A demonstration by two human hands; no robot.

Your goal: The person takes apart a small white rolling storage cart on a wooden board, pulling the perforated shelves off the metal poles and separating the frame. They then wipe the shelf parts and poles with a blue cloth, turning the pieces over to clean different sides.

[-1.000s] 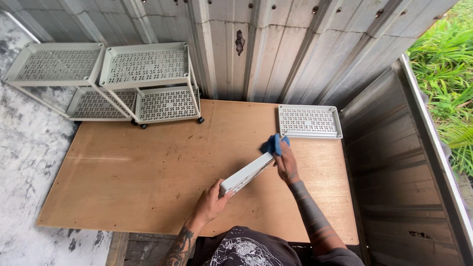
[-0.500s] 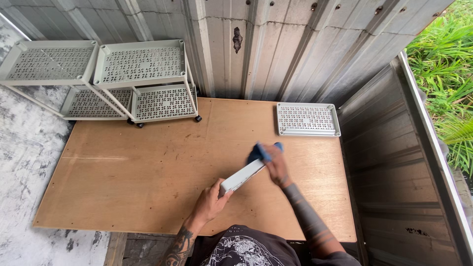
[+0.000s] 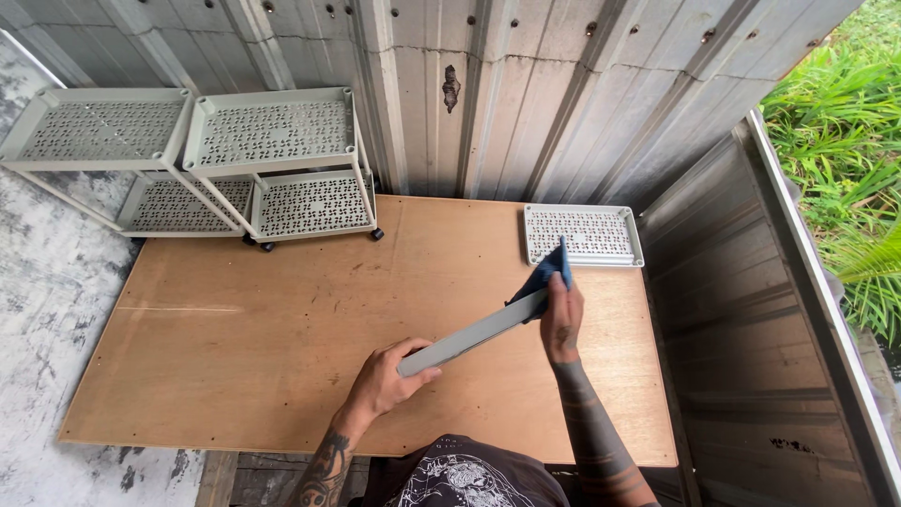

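My left hand grips the near end of a long flat grey bar, which slants up to the right above the plywood table. At the bar's far end, my right hand presses a blue cloth against it. The cloth's upper corner sticks up in front of a grey perforated tray lying flat at the table's back right. The far tip of the bar is hidden by the cloth.
Two grey perforated shelf carts on castors stand at the back left against a corrugated metal wall. A metal panel borders the table's right side, with green plants beyond it.
My right hand with the blue cloth slid down along the bar toward me, then back up to its far end. The left hand kept hold of the near end.
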